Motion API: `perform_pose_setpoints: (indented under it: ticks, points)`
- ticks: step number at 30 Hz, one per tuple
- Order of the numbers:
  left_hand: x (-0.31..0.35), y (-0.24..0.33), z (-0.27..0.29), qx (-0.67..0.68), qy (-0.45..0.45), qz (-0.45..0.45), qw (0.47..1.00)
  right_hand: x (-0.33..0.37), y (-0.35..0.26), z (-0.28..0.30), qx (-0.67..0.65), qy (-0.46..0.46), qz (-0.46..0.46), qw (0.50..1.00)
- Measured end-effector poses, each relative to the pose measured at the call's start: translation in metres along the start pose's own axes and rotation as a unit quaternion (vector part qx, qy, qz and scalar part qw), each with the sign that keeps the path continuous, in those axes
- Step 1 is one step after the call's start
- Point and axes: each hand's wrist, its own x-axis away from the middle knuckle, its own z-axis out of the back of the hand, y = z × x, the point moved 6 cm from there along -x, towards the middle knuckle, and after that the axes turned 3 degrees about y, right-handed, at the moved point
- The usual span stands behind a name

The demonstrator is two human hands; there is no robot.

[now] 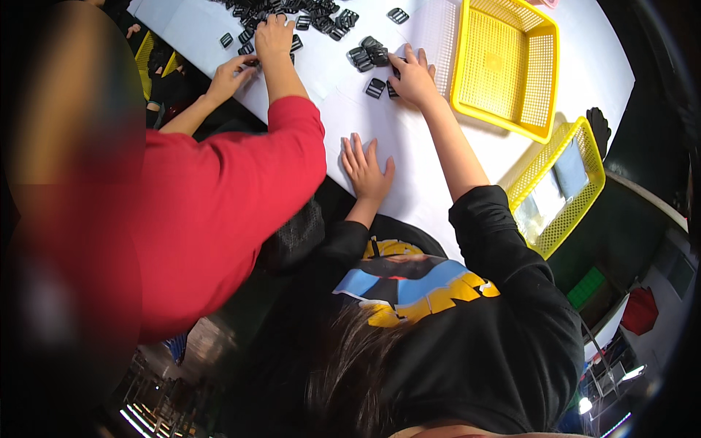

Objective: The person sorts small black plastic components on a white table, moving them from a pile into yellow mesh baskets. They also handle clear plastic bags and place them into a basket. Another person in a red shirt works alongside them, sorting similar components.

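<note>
My left hand (367,174) lies flat on the white table near its front edge, open, fingers spread, holding nothing. Farther forward, my right hand (416,79) rests with fingers apart over a few black plastic strap buckles, which it partly hides. Beside its fingertips is a small heap of black buckles (368,54). A single buckle (375,88) lies flat just left of my right hand. A larger pile of the same buckles (314,13) spreads across the far left of the table.
On my left a co-worker in a red sleeve (234,175) handles buckles with both hands (274,36). At right stand a yellow basket (540,80) and a second yellow basket (595,175) containing plastic bags. A lone buckle (398,15) lies toward the back.
</note>
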Motion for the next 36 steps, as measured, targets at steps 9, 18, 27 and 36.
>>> perform_pose_setpoints:
  ticks: [9, 18, 27, 36]
  points:
    - [-0.053, -0.012, 0.012, 0.03, 0.184, 0.069, 0.98, 0.121, 0.023, 0.036, -0.12, 0.135, 0.123, 0.976]
    - [-0.075, -0.013, -0.005, 0.138, 0.022, 0.028, 0.99, 0.128, 0.071, 0.014, -0.093, -0.027, -0.048, 0.994]
    - [-0.072, -0.015, -0.007, 0.023, -0.062, 0.124, 0.99, 0.123, 0.044, 0.021, -0.103, 0.085, -0.026, 0.991]
    - [-0.117, -0.054, -0.016, -0.083, 0.216, -0.065, 0.971, 0.108, 0.002, -0.013, -0.099, 0.052, -0.023, 0.993]
